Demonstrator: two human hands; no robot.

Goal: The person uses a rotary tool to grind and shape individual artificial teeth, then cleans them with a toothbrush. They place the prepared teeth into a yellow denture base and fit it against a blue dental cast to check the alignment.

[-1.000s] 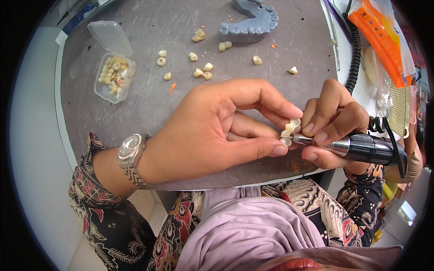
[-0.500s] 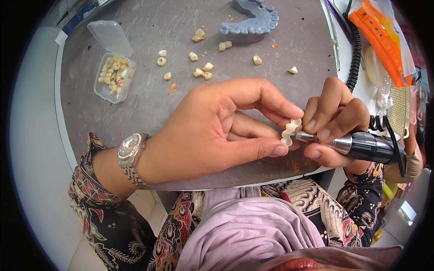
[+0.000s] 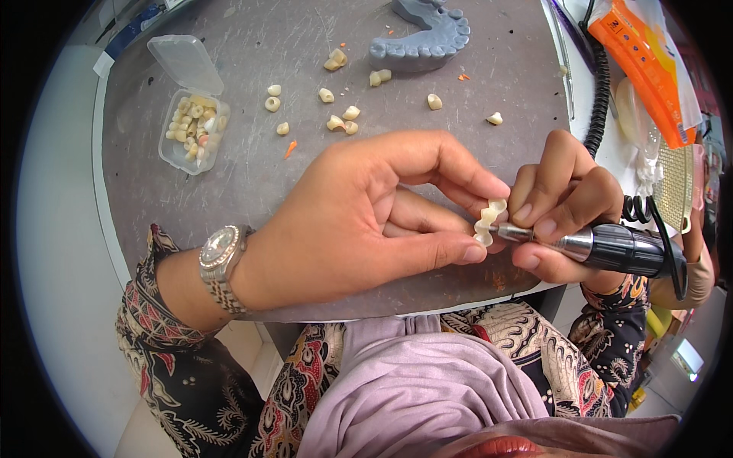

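Bridge of cream teeth sits pinched in the left hand above the bench; the right hand pinches a handpiece, its tip, earlier across the bridge's lower end, now at its right edge.

scratched grey tabletop, tooth crowns, dental model, open box

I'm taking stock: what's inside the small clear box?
The clear box holds piled tooth-shaped pieces, mostly cream, with some pinkish. Those on top cover whatever lies beneath.
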